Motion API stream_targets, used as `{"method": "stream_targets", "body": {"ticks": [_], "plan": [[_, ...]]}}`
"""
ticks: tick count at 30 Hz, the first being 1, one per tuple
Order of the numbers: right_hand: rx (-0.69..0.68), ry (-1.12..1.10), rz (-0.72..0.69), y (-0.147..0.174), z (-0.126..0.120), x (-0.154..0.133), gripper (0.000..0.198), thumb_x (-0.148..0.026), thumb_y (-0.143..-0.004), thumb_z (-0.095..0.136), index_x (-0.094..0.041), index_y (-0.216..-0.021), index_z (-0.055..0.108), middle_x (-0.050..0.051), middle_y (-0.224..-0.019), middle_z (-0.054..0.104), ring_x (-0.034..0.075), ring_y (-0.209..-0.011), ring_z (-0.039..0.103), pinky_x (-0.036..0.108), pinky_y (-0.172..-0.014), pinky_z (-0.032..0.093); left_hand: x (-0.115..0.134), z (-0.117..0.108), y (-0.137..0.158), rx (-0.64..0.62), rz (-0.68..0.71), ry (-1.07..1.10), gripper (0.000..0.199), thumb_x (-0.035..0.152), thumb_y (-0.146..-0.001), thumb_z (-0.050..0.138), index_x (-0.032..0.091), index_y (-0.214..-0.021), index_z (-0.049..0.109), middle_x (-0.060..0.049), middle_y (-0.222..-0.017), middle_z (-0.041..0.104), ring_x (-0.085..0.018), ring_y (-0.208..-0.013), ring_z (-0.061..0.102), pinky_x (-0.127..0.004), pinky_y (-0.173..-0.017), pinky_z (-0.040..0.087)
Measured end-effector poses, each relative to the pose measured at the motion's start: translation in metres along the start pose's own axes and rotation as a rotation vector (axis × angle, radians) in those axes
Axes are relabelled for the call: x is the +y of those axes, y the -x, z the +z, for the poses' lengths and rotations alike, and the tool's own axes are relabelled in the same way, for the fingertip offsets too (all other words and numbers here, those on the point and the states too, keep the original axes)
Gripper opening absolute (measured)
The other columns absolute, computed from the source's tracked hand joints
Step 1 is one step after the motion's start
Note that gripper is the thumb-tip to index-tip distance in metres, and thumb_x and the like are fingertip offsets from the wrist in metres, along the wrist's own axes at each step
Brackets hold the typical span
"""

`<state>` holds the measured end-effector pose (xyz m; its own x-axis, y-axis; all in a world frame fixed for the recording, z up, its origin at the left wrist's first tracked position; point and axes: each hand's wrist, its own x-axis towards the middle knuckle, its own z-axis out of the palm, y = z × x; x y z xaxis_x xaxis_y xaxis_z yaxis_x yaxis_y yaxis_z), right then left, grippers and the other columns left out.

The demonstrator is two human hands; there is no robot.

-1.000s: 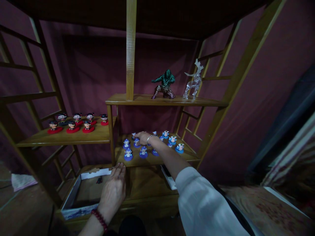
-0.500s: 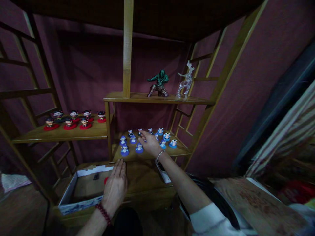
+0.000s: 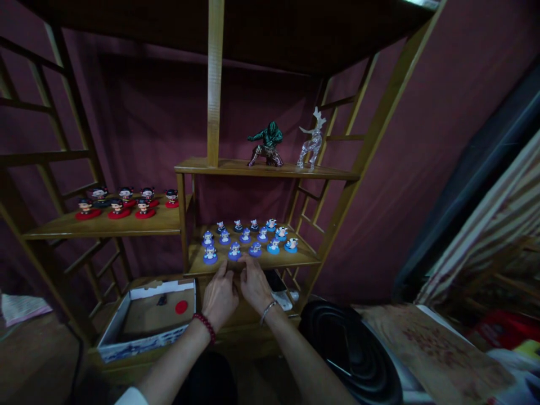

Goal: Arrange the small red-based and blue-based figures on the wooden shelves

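Note:
Several small purple-based figurines point(image 3: 210, 254) stand in rows on the lower right shelf point(image 3: 274, 260). My right hand point(image 3: 254, 286) is at the shelf's front edge, its index finger stretched out to the base of a front-row purple figurine point(image 3: 234, 251); whether it touches is hard to tell. Left of it, my left hand point(image 3: 220, 295) points its index finger up at the same edge, just below that figurine. Neither hand grips anything that I can see. Blue-based figurines point(image 3: 291, 245) stand at the right of the group, and small dark-based figurines point(image 3: 238, 225) at the back.
Red-based figurines point(image 3: 144, 209) stand on the left shelf. Above are a green crouching figure point(image 3: 268, 140) and a clear deer point(image 3: 311, 147). An open box point(image 3: 143, 343) holding a red disc point(image 3: 181, 307) sits below left. A dark phone-like object point(image 3: 275, 281) and a black ridged object point(image 3: 375, 360) are right.
My right hand has drawn back from among the figurines to the shelf's front edge. My left hand has shifted right beside it, uncovering the red disc. The view has shifted slightly.

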<state>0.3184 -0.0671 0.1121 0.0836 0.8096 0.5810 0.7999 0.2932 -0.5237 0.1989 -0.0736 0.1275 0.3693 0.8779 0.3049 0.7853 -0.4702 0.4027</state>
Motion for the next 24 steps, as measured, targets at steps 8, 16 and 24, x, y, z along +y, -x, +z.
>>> {"method": "stream_targets", "body": {"ticks": [8,16,24], "plan": [[-0.019,0.043,-0.009,-0.008,0.006,-0.002,0.026,-0.002,-0.067,0.043,-0.015,-0.088,0.054,0.009,-0.085,0.060,0.023,-0.105,0.049,0.038,-0.094,0.040,-0.001,-0.003,-0.019,-0.043,-0.013,0.020,0.023,0.010,-0.074,0.039,0.015,-0.081,0.060,-0.012,-0.132,0.046,-0.020,-0.100,0.060,-0.028,-0.086,0.046],[0.031,0.020,-0.061,-0.005,0.009,0.003,0.029,-0.001,-0.067,0.041,-0.014,-0.088,0.054,0.008,-0.084,0.060,0.022,-0.104,0.049,0.038,-0.090,0.043,-0.003,-0.001,-0.022,-0.033,-0.023,0.012,0.025,0.010,-0.075,0.039,0.018,-0.080,0.062,-0.008,-0.123,0.056,-0.018,-0.096,0.062,-0.027,-0.084,0.046],[0.021,-0.007,-0.100,-0.004,0.006,0.005,0.039,0.004,-0.064,0.037,-0.012,-0.094,0.056,0.009,-0.083,0.062,0.021,-0.105,0.049,0.038,-0.093,0.042,-0.004,0.002,-0.020,0.006,-0.018,-0.008,0.026,0.011,-0.076,0.039,0.019,-0.081,0.064,-0.007,-0.123,0.056,-0.017,-0.102,0.059,-0.025,-0.087,0.044]]}}
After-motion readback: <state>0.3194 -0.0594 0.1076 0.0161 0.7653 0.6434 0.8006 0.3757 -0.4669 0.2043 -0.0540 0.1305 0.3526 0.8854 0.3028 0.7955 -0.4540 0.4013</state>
